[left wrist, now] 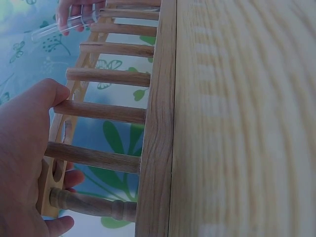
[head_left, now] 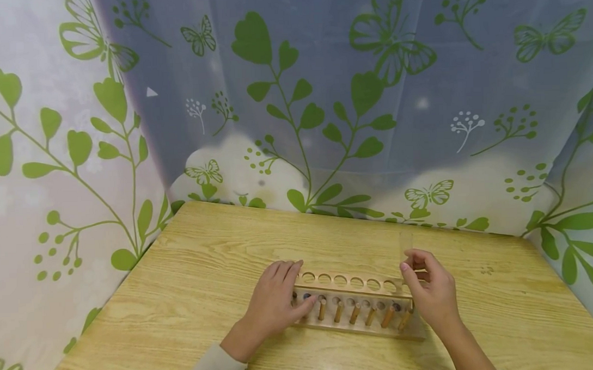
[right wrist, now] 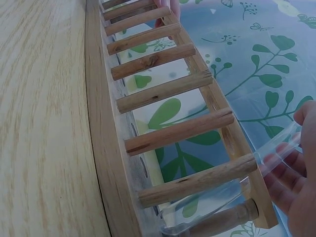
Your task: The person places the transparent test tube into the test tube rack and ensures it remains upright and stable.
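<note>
A wooden test tube rack (head_left: 356, 282) stands on the table, with a row of round holes on top and upright pegs along its near side. My left hand (head_left: 276, 294) grips the left end of its top rail, thumb on the near side by a peg (left wrist: 98, 111) and fingertips showing beyond the rail. At the rack's right end, my right hand (head_left: 434, 286) pinches a clear glass test tube (head_left: 406, 241) between thumb and fingers. The tube's upper part rises above the fingers. In the right wrist view its lower part slants down behind the pegs (right wrist: 197, 180).
The wood-grain table (head_left: 220, 236) extends around the rack. Behind it hangs a patterned curtain (head_left: 318, 97) with green leaves and butterflies, and a similar cloth (head_left: 40, 134) covers the left side.
</note>
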`<state>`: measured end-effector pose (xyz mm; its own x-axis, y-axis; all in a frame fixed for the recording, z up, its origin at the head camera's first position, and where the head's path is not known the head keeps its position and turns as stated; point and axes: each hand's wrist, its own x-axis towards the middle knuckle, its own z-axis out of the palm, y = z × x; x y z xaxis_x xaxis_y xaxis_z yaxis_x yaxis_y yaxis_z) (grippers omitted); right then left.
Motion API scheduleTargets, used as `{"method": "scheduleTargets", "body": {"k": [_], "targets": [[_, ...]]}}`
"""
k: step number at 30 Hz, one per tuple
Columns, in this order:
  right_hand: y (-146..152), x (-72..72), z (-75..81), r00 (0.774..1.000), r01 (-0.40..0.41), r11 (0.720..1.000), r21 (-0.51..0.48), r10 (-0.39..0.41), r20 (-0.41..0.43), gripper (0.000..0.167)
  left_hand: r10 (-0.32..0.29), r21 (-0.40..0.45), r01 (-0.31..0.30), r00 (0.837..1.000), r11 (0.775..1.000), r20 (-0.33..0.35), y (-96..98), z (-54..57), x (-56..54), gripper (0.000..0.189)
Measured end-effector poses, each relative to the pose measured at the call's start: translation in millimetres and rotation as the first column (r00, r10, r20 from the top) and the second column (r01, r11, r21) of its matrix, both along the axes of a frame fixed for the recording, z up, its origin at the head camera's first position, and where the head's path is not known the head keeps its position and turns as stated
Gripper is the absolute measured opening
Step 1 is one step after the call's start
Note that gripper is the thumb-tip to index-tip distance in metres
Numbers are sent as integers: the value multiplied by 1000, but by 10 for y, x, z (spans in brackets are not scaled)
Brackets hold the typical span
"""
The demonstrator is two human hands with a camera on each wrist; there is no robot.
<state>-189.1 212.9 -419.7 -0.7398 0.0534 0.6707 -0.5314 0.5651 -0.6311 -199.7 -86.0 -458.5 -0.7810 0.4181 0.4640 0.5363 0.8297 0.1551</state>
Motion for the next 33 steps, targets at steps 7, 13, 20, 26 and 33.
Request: {"method": "scheduleTargets", "body": {"k": [7, 13, 20, 26, 33], "targets": [[72, -43, -90, 1000, -13, 1000, -3, 13, -5, 24, 9, 1, -9, 1000, 1000, 3, 9, 8, 5, 71], [85, -48, -71, 1000, -11, 1000, -5, 11, -4, 24, 12, -13, -12, 1000, 1000, 0, 15, 11, 0, 71], [-10, 48, 112, 1000, -3, 1000, -9, 2, -31, 20, 16, -19, -16, 1000, 1000, 7, 14, 15, -9, 72], [-70, 128, 225, 1000, 2, 999, -54, -3, -17, 15, 15, -26, -15, 1000, 1000, -1, 12, 19, -1, 72], [-57, 138, 227, 1000, 10, 997, -81, -10, -1, 11, 19, -21, -18, 999, 1000, 36, 19, 26, 9, 72]]}}
